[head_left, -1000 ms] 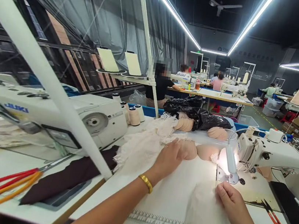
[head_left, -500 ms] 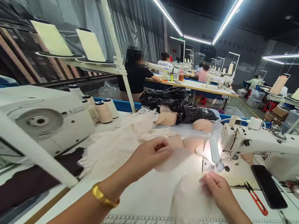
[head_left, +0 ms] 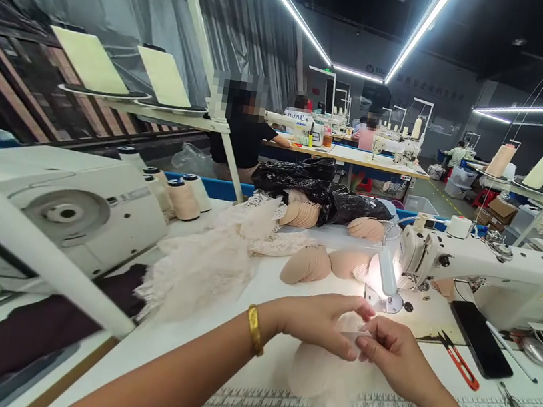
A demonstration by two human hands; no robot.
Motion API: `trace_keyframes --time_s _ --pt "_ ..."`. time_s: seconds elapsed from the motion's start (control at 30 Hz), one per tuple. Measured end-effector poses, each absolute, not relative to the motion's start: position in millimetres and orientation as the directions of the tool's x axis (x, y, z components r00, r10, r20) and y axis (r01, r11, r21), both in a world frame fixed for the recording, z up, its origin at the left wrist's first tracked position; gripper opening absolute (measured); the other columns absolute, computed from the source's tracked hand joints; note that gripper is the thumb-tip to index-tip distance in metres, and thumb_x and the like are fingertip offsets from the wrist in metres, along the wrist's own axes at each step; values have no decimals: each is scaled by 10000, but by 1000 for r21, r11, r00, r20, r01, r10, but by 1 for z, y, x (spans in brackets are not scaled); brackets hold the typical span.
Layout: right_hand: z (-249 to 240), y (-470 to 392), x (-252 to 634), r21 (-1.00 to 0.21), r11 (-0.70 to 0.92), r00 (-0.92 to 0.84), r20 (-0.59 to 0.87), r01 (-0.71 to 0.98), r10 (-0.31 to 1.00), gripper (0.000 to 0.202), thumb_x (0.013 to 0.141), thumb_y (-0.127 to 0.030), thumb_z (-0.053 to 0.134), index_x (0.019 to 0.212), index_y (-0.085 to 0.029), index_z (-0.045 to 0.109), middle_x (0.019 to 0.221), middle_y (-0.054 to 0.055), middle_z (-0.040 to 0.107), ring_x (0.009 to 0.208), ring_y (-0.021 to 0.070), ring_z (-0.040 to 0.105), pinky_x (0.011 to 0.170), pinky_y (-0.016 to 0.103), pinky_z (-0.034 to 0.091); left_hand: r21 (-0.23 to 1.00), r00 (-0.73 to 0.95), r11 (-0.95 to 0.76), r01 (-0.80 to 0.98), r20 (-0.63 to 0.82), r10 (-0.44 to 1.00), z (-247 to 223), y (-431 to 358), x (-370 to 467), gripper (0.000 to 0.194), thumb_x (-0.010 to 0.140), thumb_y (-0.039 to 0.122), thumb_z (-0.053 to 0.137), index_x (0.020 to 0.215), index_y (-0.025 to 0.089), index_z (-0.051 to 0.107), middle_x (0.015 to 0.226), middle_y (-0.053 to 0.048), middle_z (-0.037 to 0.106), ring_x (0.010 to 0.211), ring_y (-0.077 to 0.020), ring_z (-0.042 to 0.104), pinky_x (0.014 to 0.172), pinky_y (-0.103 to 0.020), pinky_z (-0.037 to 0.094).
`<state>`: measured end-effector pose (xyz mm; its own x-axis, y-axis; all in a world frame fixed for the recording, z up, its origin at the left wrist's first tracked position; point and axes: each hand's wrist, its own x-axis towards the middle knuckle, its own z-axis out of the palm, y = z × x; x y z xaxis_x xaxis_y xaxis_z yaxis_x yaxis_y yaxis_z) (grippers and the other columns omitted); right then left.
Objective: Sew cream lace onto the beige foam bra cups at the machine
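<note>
Sheer cream fabric (head_left: 320,379) hangs below my hands over the front of the white table, its lower end lying across the printed ruler strip. My right hand (head_left: 394,355) is closed, pinching the fabric's upper edge between thumb and fingers. From the left, my left hand (head_left: 318,321) curves over the same edge, thumb below and fingers above, gripping thin fabric; its fingertips meet those of my right hand. Exactly where the layers overlap is hidden by the fingers. Behind my hands stand fanned beige bra cups (head_left: 306,265), with more cups (head_left: 347,262) beside them.
A lit sewing machine (head_left: 486,260) stands at right. Red-handled thread snips (head_left: 459,361) and a black phone (head_left: 479,340) lie near it. Cream lace (head_left: 202,268) is heaped at left, near thread cones (head_left: 184,200). Black plastic bags (head_left: 300,177) lie behind. Other people sit at tables beyond.
My left hand has moved right and down, from near the cups to my right hand, bringing its sheer piece along. The fanned cups it covered now show. My right hand keeps its fabric.
</note>
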<state>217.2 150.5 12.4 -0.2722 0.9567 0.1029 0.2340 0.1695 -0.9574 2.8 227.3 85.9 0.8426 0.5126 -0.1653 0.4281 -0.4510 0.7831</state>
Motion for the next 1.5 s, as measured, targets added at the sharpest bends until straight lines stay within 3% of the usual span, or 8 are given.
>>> trace_keyframes --time_s 0.1,0.2,0.33,0.43,0.53,0.77,1.03,1.5 --pt "32 148 225 -876 288 -184 233 388 955 253 1019 -403 606 856 -220 670 744 0 655 712 174 571 672 286 435 808 857 -420 413 -190 478 91 239 6 308 739 446 703 796 234 489 779 38 521 727 -172 528 616 -267 394" --pt "45 148 228 -675 483 -63 545 558 836 129 1033 -303 572 995 -239 678 772 12 679 665 177 580 634 294 453 689 770 -595 414 84 633 92 238 4 294 853 390 612 736 232 394 690 52 413 629 -144 394 570 -280 279" --pt "36 157 229 -334 669 -209 776 664 595 228 1044 -135 486 1110 -247 673 1034 78 760 899 215 685 794 332 528 128 729 -886 446 522 443 81 227 -8 243 968 161 422 734 225 436 637 23 472 599 -172 390 599 -334 281" --pt "13 169 237 -203 666 -380 687 718 619 326 1036 -90 420 1017 -254 702 1054 61 751 904 216 661 780 330 512 -159 827 -886 435 459 324 63 218 -13 214 985 139 494 794 222 542 714 -6 596 644 -202 478 639 -357 340" --pt "-8 181 251 -158 710 -536 551 686 640 332 1036 -121 444 856 -257 687 858 3 703 736 182 587 672 293 445 -143 916 -931 336 281 287 44 214 -6 213 915 265 739 801 217 565 762 3 650 683 -209 542 676 -367 402" --pt "-21 203 280 -166 750 -633 439 640 637 304 1030 -80 469 878 -238 680 943 32 729 865 191 619 759 296 474 -115 927 -927 356 172 334 14 233 33 178 873 45 640 792 194 586 790 -21 640 642 -194 525 558 -348 313" --pt "-17 194 295 -210 744 -615 446 634 650 363 984 -13 501 1150 -259 711 1179 69 774 1041 224 660 888 367 547 167 853 -912 374 322 409 7 237 35 179 947 120 613 801 197 544 1007 -39 674 880 -205 604 765 -340 438" --pt "-14 193 292 -277 719 -601 406 637 689 421 900 61 462 1057 -256 691 1197 51 772 1049 232 651 880 374 555 254 709 -730 635 183 681 34 274 33 280 956 134 449 689 220 465 693 -27 585 718 -231 551 695 -368 383"
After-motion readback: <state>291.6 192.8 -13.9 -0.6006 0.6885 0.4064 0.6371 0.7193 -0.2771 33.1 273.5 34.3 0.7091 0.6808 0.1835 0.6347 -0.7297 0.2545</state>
